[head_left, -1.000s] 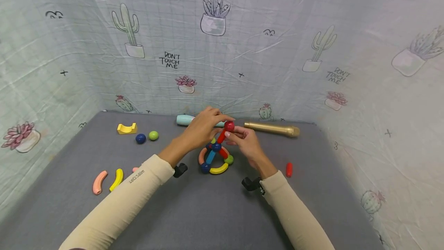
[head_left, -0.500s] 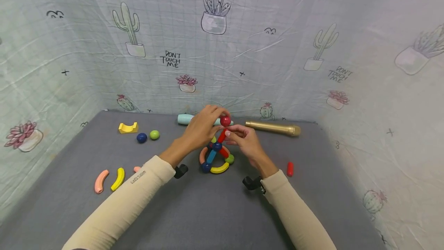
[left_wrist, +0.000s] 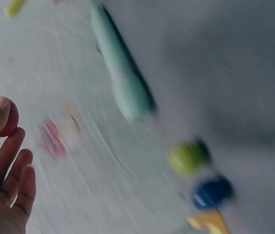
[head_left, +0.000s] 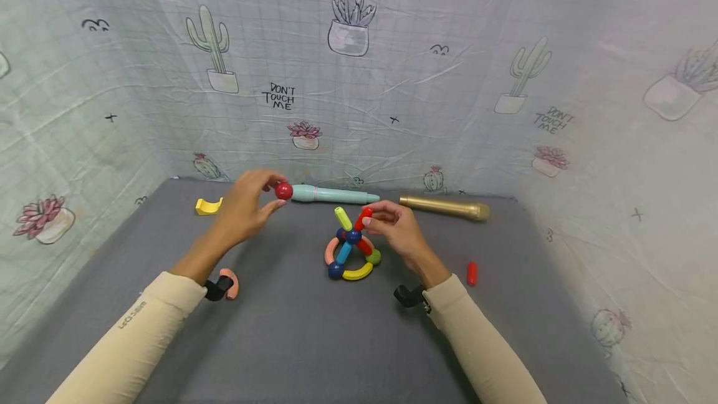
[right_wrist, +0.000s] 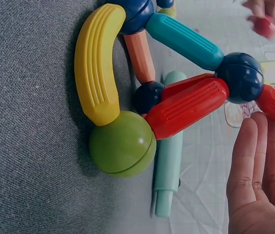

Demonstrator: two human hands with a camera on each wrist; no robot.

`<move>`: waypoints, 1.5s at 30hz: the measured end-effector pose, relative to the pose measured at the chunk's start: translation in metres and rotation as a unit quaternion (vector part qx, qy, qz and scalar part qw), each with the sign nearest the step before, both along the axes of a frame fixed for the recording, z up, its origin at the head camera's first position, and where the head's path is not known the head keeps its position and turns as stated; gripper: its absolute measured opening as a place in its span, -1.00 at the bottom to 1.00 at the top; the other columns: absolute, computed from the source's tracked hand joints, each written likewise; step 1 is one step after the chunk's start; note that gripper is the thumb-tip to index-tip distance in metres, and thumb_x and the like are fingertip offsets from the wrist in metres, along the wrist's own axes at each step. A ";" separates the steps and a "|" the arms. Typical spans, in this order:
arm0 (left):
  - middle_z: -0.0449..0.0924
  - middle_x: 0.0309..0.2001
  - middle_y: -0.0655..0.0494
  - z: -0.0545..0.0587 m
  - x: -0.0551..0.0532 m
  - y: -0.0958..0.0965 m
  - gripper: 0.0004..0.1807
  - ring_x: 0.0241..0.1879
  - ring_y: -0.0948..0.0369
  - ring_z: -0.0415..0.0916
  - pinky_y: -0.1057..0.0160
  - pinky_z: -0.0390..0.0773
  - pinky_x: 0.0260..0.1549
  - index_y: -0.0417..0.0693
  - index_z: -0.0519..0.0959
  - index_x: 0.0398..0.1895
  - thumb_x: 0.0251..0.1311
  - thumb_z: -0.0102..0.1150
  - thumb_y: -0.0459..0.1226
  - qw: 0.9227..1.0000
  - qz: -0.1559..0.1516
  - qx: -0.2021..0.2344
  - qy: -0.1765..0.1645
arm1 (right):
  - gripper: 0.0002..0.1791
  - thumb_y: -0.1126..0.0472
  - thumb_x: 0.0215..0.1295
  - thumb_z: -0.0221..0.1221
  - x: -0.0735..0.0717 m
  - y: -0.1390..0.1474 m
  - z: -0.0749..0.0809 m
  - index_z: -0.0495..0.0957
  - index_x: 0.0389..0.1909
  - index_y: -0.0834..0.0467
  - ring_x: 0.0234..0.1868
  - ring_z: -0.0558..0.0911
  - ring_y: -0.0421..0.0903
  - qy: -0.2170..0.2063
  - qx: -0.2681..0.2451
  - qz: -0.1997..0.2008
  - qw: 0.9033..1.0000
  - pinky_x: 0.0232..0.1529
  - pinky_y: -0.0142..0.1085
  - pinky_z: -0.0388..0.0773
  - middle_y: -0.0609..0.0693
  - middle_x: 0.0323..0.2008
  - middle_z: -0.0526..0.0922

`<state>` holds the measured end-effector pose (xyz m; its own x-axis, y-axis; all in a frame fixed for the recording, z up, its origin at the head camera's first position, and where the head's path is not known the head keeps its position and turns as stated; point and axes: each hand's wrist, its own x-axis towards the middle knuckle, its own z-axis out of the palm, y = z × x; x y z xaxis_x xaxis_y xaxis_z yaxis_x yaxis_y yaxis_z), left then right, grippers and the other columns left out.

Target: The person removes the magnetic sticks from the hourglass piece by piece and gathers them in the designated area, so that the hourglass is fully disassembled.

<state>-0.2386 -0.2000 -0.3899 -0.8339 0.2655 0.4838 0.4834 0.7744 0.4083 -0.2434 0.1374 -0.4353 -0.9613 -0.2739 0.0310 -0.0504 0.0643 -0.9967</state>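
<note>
Left wrist view: loose green ball (left_wrist: 186,158), loose blue ball (left_wrist: 212,192), hidden in head view. Left hand (head_left: 241,207) pinches red ball (head_left: 283,191); right hand (head_left: 397,229) pinches red rod (head_left: 363,217), joined frame (head_left: 353,237) at hand's left.

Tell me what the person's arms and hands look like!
The left sleeve and right sleeve are long and cream-coloured; the left one has dark lettering. A black attachment pokes out at each sleeve's end. The left hand and right hand wear no gloves.
</note>
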 end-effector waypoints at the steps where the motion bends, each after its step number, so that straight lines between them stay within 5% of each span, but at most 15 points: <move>1: 0.69 0.05 -0.09 -0.003 0.001 -0.011 -0.55 0.00 -0.05 0.55 -0.13 0.53 0.00 -0.12 0.62 0.17 0.24 0.52 -0.35 1.000 0.012 -0.003 -0.003 | -0.69 0.25 0.43 0.37 0.000 0.000 -0.001 0.69 0.15 0.17 -0.04 0.77 -0.06 -0.002 -0.002 0.002 1.000 0.26 0.22 0.61 0.28 0.07 0.72; 7: 0.71 0.00 -0.19 -0.020 0.003 -0.070 -0.57 -0.01 -0.12 0.52 -0.20 0.50 0.00 -0.16 0.62 0.17 0.25 0.50 -0.34 0.997 0.063 -0.010 -0.051 | -0.69 0.23 0.43 0.38 -0.001 0.001 -0.004 0.69 0.14 0.15 -0.02 0.77 -0.05 -0.005 -0.006 0.007 1.000 0.30 0.33 0.52 0.24 0.06 0.72; 13: 0.72 -0.01 -0.30 -0.037 0.002 -0.114 -0.57 0.00 -0.21 0.57 -0.29 0.52 0.00 -0.23 0.61 0.17 0.26 0.47 -0.35 0.990 0.079 -0.030 -0.114 | -0.68 0.24 0.42 0.39 -0.001 0.000 -0.004 0.69 0.15 0.16 -0.01 0.78 0.00 0.000 -0.010 0.013 1.000 0.29 0.33 0.54 0.16 0.00 0.74; 19: 0.72 0.01 -0.34 -0.047 -0.006 -0.137 -0.54 -0.02 -0.27 0.60 -0.33 0.53 0.00 -0.24 0.59 0.17 0.27 0.48 -0.28 0.973 0.092 -0.073 -0.201 | -0.67 0.26 0.40 0.40 0.001 -0.001 -0.003 0.69 0.14 0.17 0.05 0.74 0.24 0.009 -0.004 0.021 1.000 0.27 0.29 0.57 0.15 0.00 0.76; 27: 0.69 0.07 -0.40 -0.061 -0.019 -0.146 -0.52 0.08 -0.32 0.57 -0.42 0.48 0.13 -0.26 0.56 0.19 0.28 0.47 -0.25 0.950 0.102 -0.109 -0.276 | -0.68 0.26 0.39 0.41 0.001 -0.003 -0.005 0.69 0.12 0.13 -0.02 0.75 0.01 0.027 0.028 0.022 0.999 0.11 -0.21 0.72 0.20 0.13 0.75; 31: 0.70 0.03 -0.38 -0.064 -0.021 -0.146 -0.50 0.03 -0.30 0.58 -0.42 0.48 0.12 -0.28 0.55 0.19 0.28 0.47 -0.25 0.949 0.103 -0.118 -0.274 | -0.67 0.25 0.37 0.43 0.002 -0.003 -0.006 0.70 0.12 0.12 -0.02 0.74 0.00 0.034 0.039 0.021 0.998 0.08 -0.30 0.69 0.20 0.12 0.76; 37: 0.62 0.10 -0.42 -0.063 -0.012 -0.138 -0.48 0.09 -0.34 0.49 -0.40 0.47 0.08 -0.22 0.54 0.27 0.30 0.45 -0.26 0.962 0.112 -0.112 -0.221 | -0.67 0.26 0.37 0.43 0.004 -0.004 -0.003 0.70 0.12 0.11 -0.04 0.74 0.01 0.043 0.047 0.022 0.998 0.06 -0.29 0.69 0.15 0.06 0.78; 45: 0.65 0.01 -0.29 -0.041 0.008 -0.079 -0.56 -0.01 -0.22 0.56 -0.25 0.51 -0.03 -0.14 0.62 0.20 0.28 0.46 -0.26 0.988 0.095 -0.059 -0.106 | -0.68 0.28 0.37 0.42 0.004 -0.005 -0.003 0.69 0.12 0.13 -0.02 0.73 0.06 0.055 0.045 0.018 0.997 0.04 -0.33 0.68 0.17 0.07 0.78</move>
<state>-0.2304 -0.2793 -0.4305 -0.9533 0.1384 0.2686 0.2381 0.8913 0.3859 -0.2393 0.1328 -0.4386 -0.9428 -0.3151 0.1089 -0.1628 0.1500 -0.9752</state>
